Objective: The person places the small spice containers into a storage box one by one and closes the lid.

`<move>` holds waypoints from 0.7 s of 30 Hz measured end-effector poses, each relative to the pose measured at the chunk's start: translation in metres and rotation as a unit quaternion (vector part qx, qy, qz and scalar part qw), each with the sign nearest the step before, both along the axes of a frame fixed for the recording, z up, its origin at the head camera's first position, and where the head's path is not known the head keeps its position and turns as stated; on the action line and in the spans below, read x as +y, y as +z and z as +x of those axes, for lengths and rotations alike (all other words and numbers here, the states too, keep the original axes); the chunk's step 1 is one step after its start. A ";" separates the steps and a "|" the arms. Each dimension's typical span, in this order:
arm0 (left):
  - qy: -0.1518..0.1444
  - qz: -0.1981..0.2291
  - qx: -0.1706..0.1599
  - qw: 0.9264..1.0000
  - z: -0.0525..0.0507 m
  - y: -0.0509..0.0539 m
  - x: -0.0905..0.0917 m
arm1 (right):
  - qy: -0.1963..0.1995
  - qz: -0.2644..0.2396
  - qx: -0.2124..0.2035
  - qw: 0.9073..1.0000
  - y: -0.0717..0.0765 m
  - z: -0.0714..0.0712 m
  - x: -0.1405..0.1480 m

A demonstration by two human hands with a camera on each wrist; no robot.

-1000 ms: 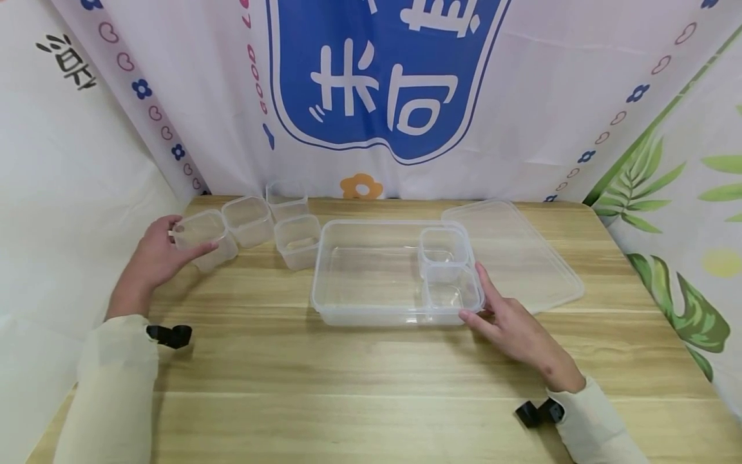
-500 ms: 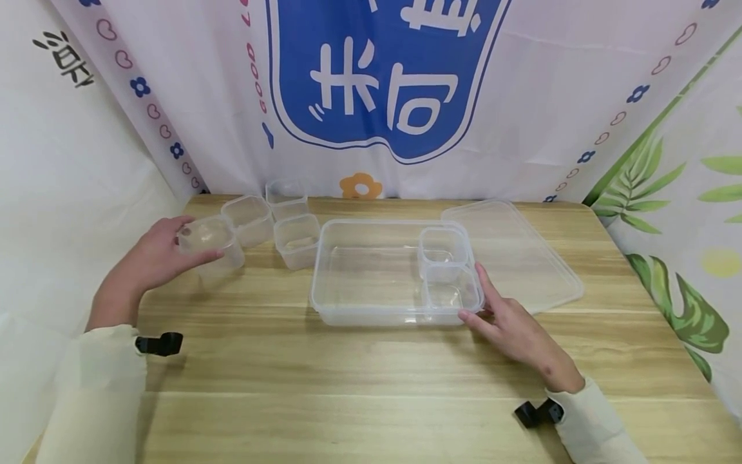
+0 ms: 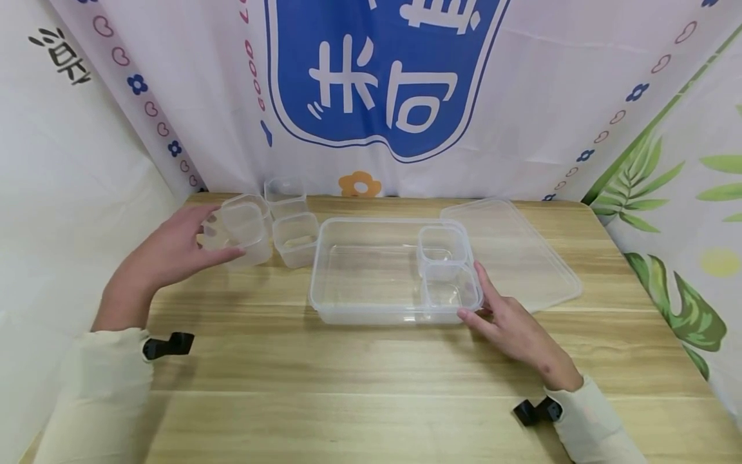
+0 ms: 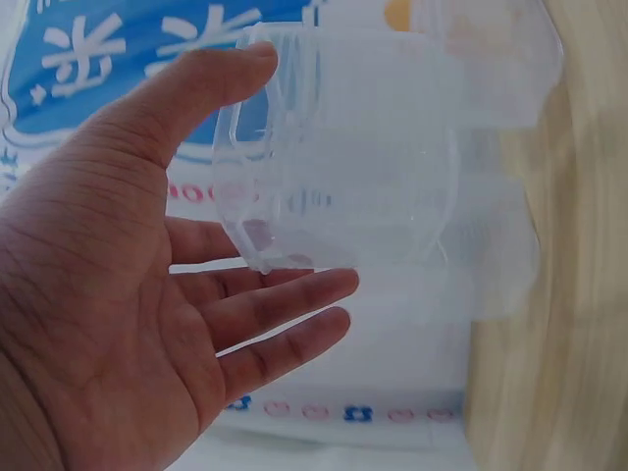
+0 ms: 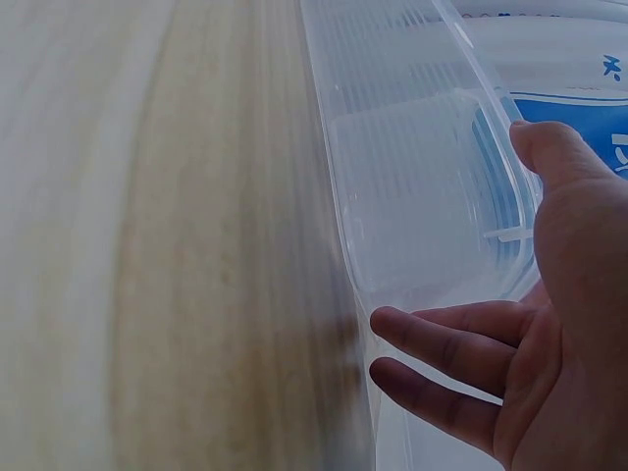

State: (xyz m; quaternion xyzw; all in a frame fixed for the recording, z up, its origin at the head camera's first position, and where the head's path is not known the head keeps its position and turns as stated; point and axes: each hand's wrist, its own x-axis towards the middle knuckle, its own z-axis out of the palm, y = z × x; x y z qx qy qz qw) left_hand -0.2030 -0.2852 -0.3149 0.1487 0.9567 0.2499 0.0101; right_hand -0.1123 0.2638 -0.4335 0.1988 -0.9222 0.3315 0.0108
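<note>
My left hand (image 3: 168, 252) holds a small clear plastic container (image 3: 252, 254) between thumb and fingers, at the left. In the left wrist view, the thumb (image 4: 221, 78) lies on one side of that small container and the fingers (image 4: 285, 304) are on the opposite side. My right hand (image 3: 513, 328) grips the right front corner of a large clear plastic box (image 3: 365, 316), thumb at the front and fingers along the right side. Two small containers, a rear one (image 3: 443, 248) and a front one (image 3: 451, 290), stand inside the box at its right end.
Small clear containers stand left of the box: one (image 3: 246, 200) partly behind the held container, one (image 3: 286, 203) at the back, one (image 3: 297, 241) beside the box. A flat clear lid (image 3: 522, 258) lies to the right, partly behind the box. A printed cloth (image 3: 232, 129) hangs behind the wooden table.
My left hand has moved right with the small container, which now overlaps the one behind it in the head view. The right hand and large box have stayed in place.
</note>
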 end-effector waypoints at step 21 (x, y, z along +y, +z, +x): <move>-0.029 0.021 0.091 0.995 0.020 0.009 0.083 | 0.000 0.001 0.001 1.000 0.001 0.000 0.000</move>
